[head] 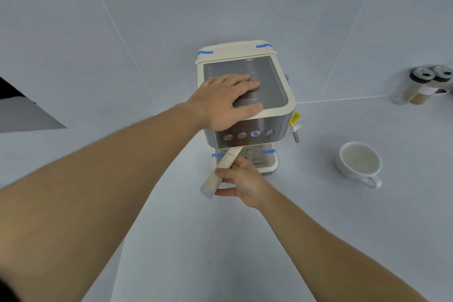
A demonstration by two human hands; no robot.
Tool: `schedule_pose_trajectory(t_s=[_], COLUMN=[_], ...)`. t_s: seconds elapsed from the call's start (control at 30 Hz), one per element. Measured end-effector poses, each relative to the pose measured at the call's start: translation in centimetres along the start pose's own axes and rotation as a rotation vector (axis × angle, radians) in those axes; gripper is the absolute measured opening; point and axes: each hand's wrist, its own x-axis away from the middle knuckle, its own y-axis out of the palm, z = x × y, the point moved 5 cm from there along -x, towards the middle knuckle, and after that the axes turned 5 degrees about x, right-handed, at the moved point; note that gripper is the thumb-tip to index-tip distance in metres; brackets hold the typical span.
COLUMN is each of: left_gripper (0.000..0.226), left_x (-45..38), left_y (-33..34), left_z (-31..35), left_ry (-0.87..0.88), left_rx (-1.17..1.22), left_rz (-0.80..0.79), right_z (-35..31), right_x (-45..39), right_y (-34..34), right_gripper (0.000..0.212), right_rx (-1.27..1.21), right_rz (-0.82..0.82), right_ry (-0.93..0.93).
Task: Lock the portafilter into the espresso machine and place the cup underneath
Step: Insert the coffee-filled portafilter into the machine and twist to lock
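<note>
My right hand (241,179) is gripping the portafilter (221,171) handle, angling out front-left, while my left hand (224,103) is pressing flat on the machine (274,73); the cup (359,162) is sitting off right.

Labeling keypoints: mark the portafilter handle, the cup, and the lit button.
portafilter handle (221,171), head view, mid-shaft.
cup (360,162), head view, inside the bowl.
lit button (255,133), head view, its centre.

Bench (318,203) is open between espresso machine (282,105) and cup (359,163). Portafilter handle (221,171) projects front-left, obstructing the drip tray (269,167) approach.
</note>
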Motion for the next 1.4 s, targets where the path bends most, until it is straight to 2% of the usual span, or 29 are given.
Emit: schedule_pose_trajectory(t_s=[0.8,1.2,1.4], left_gripper=[0.066,0.068,0.065], left_x=[-0.1,-0.1,-0.1], left_y=[0.2,0.1,0.1], left_z=[-0.1,-0.2,0.0], left_ry=[0.027,0.020,0.020], left_rx=[0.004,0.018,0.029], left_rz=[0.048,0.059,0.066], right_z=[0.5,0.1,-0.4], right_x=[-2.2,-3.4,-3.5], right_y=[1.8,2.8,3.0], right_gripper=[0.045,0.038,0.041], right_rx=[-0.140,-0.200,-0.251], right_rz=[0.065,0.121,0.130], right_ry=[-0.065,-0.048,-0.073])
